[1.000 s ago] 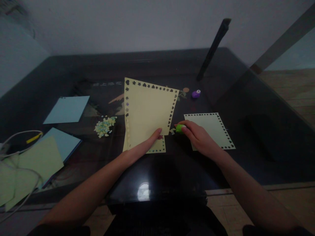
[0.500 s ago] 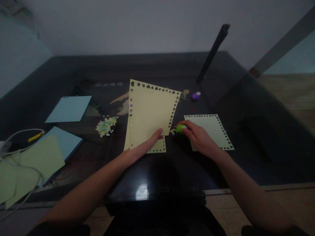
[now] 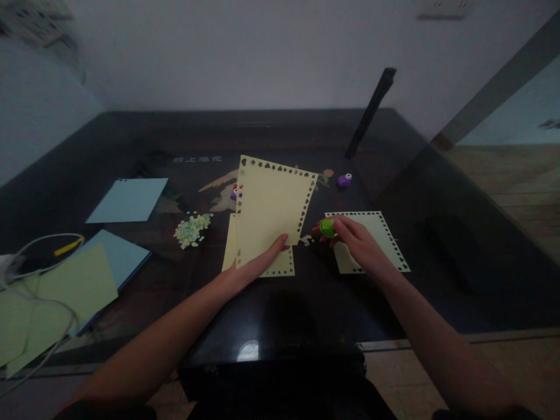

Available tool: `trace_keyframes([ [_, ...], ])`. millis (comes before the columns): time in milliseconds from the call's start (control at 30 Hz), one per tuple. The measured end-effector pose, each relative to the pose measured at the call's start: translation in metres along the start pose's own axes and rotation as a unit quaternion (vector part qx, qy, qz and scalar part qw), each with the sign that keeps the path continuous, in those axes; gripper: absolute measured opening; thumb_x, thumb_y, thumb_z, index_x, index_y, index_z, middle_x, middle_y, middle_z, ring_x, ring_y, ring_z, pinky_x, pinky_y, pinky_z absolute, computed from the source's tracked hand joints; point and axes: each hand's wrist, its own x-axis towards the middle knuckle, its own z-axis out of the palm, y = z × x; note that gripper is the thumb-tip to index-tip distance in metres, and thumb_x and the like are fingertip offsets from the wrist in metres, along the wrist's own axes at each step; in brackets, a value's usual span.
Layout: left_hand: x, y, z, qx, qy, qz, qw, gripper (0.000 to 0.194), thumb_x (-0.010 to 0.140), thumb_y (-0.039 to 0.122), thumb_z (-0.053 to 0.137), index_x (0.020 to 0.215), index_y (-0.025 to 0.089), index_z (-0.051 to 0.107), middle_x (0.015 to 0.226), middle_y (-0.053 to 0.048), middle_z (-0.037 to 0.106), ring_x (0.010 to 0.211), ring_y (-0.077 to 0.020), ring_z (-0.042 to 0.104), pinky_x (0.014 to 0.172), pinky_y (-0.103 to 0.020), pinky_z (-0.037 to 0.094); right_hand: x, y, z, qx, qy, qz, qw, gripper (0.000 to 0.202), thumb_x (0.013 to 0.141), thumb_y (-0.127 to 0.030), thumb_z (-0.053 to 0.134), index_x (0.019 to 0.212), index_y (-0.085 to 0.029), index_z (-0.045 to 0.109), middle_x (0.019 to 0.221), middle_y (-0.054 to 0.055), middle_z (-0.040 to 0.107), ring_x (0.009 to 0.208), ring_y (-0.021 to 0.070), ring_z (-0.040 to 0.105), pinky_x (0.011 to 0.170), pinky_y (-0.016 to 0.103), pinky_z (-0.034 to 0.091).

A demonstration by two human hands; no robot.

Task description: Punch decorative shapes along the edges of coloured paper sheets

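In my left hand (image 3: 266, 256) is a pale yellow sheet of paper (image 3: 273, 204), raised and tilted, with the thumb across its lower right part. Hearts, stars and other small shapes are punched along its top, left and right edges. Behind it, a second yellow sheet (image 3: 230, 242) with a punched border lies on the table. My right hand (image 3: 350, 236) grips a small green craft punch (image 3: 326, 228), apart from the held sheet. Under that hand lies a pale sheet (image 3: 378, 236), also edged with cut-outs. A few punched bits (image 3: 306, 240) lie between the hands.
A purple craft punch (image 3: 344, 180) sits at the back right; another punch (image 3: 234, 191) partly shows behind the raised sheet. Paper confetti (image 3: 191, 229) is heaped left. Blue sheet (image 3: 129, 200), stacked yellow sheets (image 3: 83, 283) and a white cable (image 3: 65, 303) lie farther left. A black bar (image 3: 371, 114) stands at the back.
My right hand has drawn the green punch slightly away from the held sheet and turned it. The left hand still holds the sheet. The camera view has shifted a little.
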Motion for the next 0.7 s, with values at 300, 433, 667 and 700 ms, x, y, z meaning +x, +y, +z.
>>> trace_keyframes([
  [300,-0.002,0.005,-0.002,0.019,0.035,0.046,0.998,0.043,0.077,0.061,0.045,0.072,0.023,0.065,0.106,-0.009,0.070,0.107,-0.0267,0.061,0.109,-0.041,0.033,0.002,0.004,0.001,0.040,0.025,-0.004,0.999,0.034,0.081,-0.041,0.060,0.109,-0.022,0.060,0.079,0.002,0.064,0.067,0.0144,0.061,0.059,0.029,0.046],
  [433,-0.001,0.009,-0.006,0.031,0.032,0.048,0.998,0.041,0.080,0.057,0.042,0.064,0.025,0.063,0.105,-0.006,0.071,0.111,-0.0267,0.059,0.110,-0.040,0.032,0.003,0.008,0.002,0.065,0.053,-0.005,0.996,0.030,0.079,-0.041,0.061,0.101,-0.020,0.064,0.078,0.002,0.065,0.069,0.0153,0.061,0.062,0.030,0.047],
  [667,-0.012,0.021,-0.006,0.025,0.038,0.047,0.998,0.038,0.081,0.050,0.042,0.064,0.026,0.066,0.111,-0.002,0.069,0.119,-0.0253,0.054,0.112,-0.037,0.029,0.002,0.009,-0.001,0.099,0.064,-0.021,0.993,0.042,0.064,-0.034,0.075,0.104,-0.022,0.063,0.089,0.003,0.068,0.071,0.0163,0.063,0.068,0.034,0.051],
  [700,-0.013,0.021,-0.006,0.031,0.041,0.053,0.997,0.039,0.081,0.051,0.042,0.064,0.026,0.067,0.110,-0.002,0.069,0.118,-0.0253,0.055,0.112,-0.036,0.030,0.002,0.008,-0.002,0.100,0.070,-0.023,0.992,0.042,0.065,-0.034,0.074,0.103,-0.021,0.063,0.087,0.003,0.068,0.070,0.0162,0.063,0.068,0.034,0.051],
])
